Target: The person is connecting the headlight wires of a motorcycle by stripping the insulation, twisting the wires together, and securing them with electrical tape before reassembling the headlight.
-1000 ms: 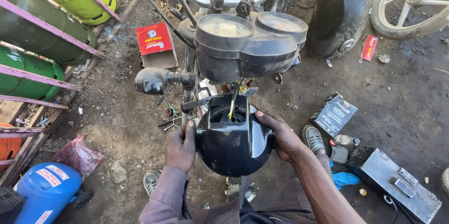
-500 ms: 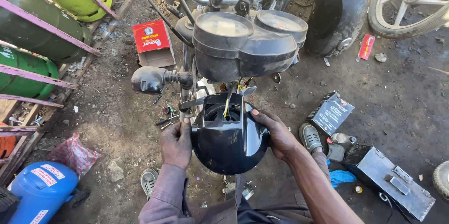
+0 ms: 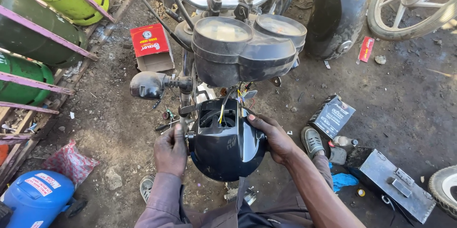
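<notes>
A glossy black headlight housing (image 3: 226, 147) hangs in front of a motorcycle's fork, below the grey twin-dial instrument cluster (image 3: 247, 49). My left hand (image 3: 170, 151) grips the housing's left side. My right hand (image 3: 273, 137) clasps its right side, thumb at the upper rim. Yellow and coloured wires (image 3: 223, 109) run from under the cluster into the housing's open back. A black turn-signal lamp (image 3: 147, 85) sticks out on a stalk to the left. The chrome handlebar (image 3: 228, 1) curves above the cluster.
On the dirt ground lie a red open box (image 3: 151, 47), a dark small carton (image 3: 332, 115), a grey metal toolbox (image 3: 395, 183) and small tools (image 3: 166, 121). Green gas cylinders (image 3: 35, 42) behind purple bars stand left, a blue cylinder (image 3: 35, 199) lower left. A black fender (image 3: 338, 13) and wheel (image 3: 412, 4) stand right.
Both hands have stayed on the headlight housing, which sits slightly lower and turned a little. My left hand has slid down its left side.
</notes>
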